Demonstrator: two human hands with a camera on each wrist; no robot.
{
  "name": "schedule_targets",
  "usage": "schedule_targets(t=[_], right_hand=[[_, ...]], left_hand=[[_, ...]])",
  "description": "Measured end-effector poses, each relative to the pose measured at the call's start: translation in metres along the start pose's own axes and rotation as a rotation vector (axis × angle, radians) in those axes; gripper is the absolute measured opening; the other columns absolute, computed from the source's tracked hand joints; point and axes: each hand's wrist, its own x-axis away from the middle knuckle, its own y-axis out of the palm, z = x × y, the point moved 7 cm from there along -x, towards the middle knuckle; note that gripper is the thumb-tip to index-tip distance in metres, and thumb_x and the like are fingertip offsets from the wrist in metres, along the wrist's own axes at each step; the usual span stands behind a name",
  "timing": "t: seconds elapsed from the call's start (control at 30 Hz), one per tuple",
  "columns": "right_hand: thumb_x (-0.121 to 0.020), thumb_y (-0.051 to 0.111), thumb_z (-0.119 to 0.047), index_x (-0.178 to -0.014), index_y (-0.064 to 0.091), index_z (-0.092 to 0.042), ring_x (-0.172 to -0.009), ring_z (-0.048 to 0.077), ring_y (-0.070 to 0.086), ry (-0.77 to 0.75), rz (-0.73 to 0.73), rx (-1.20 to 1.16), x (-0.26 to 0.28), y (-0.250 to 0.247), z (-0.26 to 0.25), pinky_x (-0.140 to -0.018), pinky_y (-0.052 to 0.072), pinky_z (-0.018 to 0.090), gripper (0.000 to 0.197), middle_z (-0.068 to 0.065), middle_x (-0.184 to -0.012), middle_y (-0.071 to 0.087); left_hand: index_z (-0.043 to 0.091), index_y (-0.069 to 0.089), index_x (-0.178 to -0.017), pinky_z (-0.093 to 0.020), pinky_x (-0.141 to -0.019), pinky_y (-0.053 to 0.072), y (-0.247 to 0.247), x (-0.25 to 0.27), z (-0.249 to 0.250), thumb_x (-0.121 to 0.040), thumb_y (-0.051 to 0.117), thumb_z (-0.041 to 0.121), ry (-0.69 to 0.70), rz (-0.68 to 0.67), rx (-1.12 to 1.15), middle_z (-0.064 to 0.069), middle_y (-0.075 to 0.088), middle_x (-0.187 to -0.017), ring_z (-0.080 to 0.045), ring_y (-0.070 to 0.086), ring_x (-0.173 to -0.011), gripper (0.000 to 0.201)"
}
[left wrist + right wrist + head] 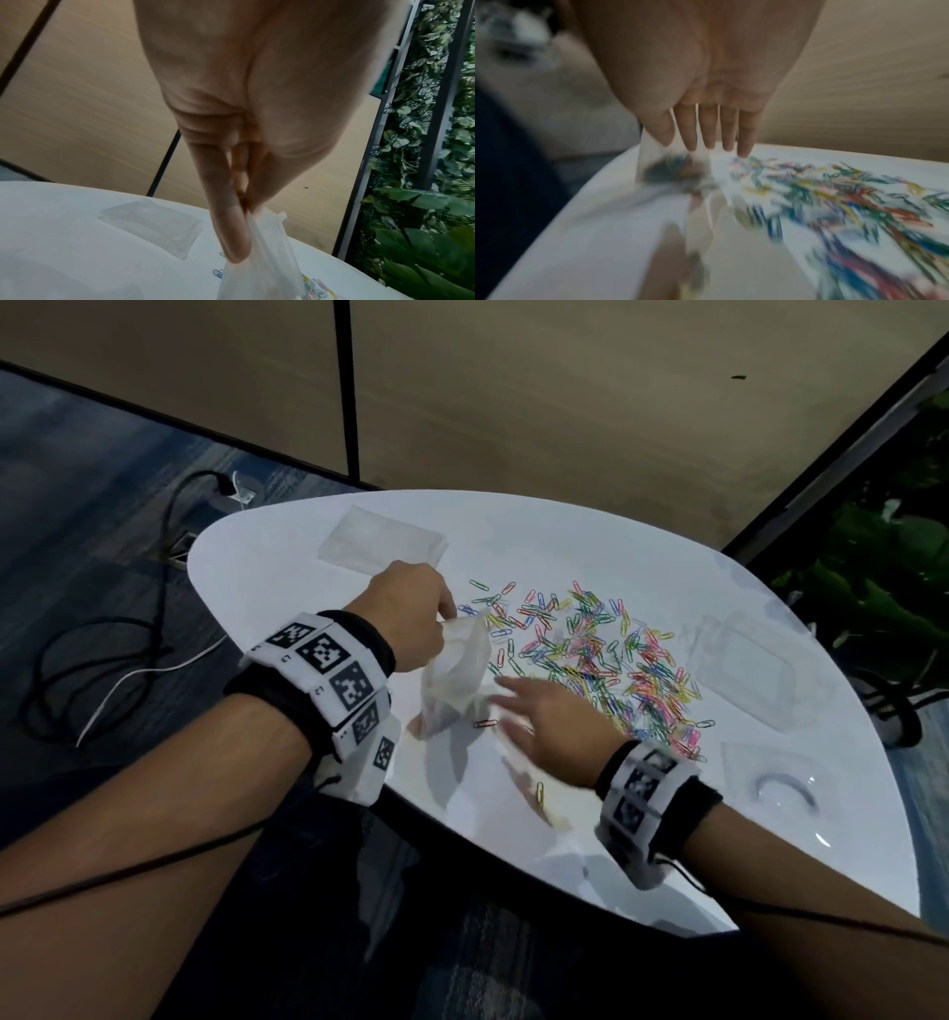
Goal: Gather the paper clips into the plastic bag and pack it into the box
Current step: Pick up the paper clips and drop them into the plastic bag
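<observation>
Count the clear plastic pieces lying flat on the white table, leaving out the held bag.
3. One clear plastic piece lies at the white table's far left, one right of the coloured paper clips, one faint at the near right. More could go unnoticed, being transparent.

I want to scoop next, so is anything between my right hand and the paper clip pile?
Nothing visible. The right hand is open at the near edge of the paper clips; the plastic bag, pinched by the left hand, lies on its other side.
</observation>
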Motion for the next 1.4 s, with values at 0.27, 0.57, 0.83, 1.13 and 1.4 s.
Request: schedule_targets(t=[0.27, 0.57, 0.83, 1.13, 1.4], right_hand=[[-0.104, 0.023, -0.032, -0.155, -0.007, -0.013, -0.151, 0.029, -0.006, 0.039, -0.266, 0.475, 0.025, 0.067, 0.043, -0.121, 0.005, 0.053, 0.061, 0.005, -0.163, -0.012], [-0.098, 0.045, -0.009, -0.129, 0.051, -0.004, -0.114, 0.035, 0.054, 0.194, -0.063, 0.290, 0.000, 0.046, 0.087, -0.083, 0.050, 0.037, 0.032, 0.015, -0.132, 0.049], [-0.079, 0.062, 0.002, -0.075, 0.078, -0.007, -0.066, 0.014, 0.066, 0.452, 0.106, -0.045, -0.004, 0.020, 0.106, -0.065, 0.055, 0.021, 0.019, 0.003, -0.075, 0.073], [-0.077, 0.073, 0.007, -0.094, 0.071, 0.008, -0.080, 0.026, 0.074, 0.748, 0.387, -1.298, 0.015, -0.021, 0.119, -0.073, 0.060, 0.024, 0.018, 0.024, -0.099, 0.072], [-0.081, 0.067, 0.012, -0.090, 0.069, 0.009, -0.070, 0.020, 0.072, 0.530, 0.260, -1.529, -0.017, -0.026, 0.021, -0.071, 0.059, 0.022, 0.009, 0.016, -0.082, 0.073]], left_hand=[[0.016, 0.072, -0.113, -0.040, -0.084, 0.061, -0.003, 0.000, -0.006, -0.087, 0.055, 0.001, -0.022, -0.017, 0.010, -0.014, 0.067, -0.112, -0.029, 0.071, -0.089, 0.034], [0.014, 0.070, -0.116, -0.031, -0.080, 0.057, 0.005, 0.001, 0.000, -0.088, 0.055, 0.000, -0.005, -0.038, 0.012, -0.013, 0.069, -0.114, -0.031, 0.069, -0.097, 0.035], [0.014, 0.070, -0.116, -0.034, -0.084, 0.058, 0.010, 0.000, 0.002, -0.088, 0.055, -0.001, 0.000, -0.064, -0.013, -0.013, 0.069, -0.111, -0.030, 0.070, -0.095, 0.035], [0.012, 0.071, -0.116, -0.032, -0.086, 0.058, 0.018, 0.001, 0.013, -0.088, 0.056, -0.001, 0.026, -0.093, -0.031, -0.011, 0.070, -0.109, -0.029, 0.070, -0.096, 0.034], [0.011, 0.076, -0.105, -0.038, -0.085, 0.059, 0.030, 0.007, 0.027, -0.088, 0.057, 0.004, 0.063, -0.081, -0.053, -0.013, 0.073, -0.095, -0.031, 0.071, -0.089, 0.027]])
